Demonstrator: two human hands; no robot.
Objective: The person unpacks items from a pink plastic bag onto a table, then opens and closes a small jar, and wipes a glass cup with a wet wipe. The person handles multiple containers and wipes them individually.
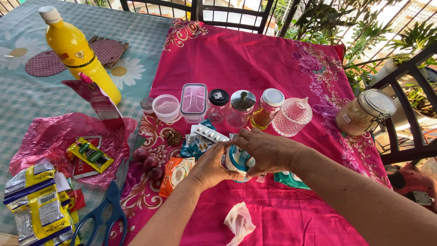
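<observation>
We grasp a small round blue-and-white container [237, 160] with both hands over the pink floral cloth on the table [255, 68]: left hand [210, 166] steadies its side, right hand [266, 150] clenches over the top.

Bare pink floral tablecloth [255, 59] lies open beyond the row of clear plastic tubs [167, 108] and glass jars [241, 108], which bars the way forward. Nearer, cloth is free around the crumpled white tissue [239, 221]. Leftward, small red onions [149, 161], foil snack packets [176, 171] and blue-handled scissors [107, 212] crowd the passage.
</observation>
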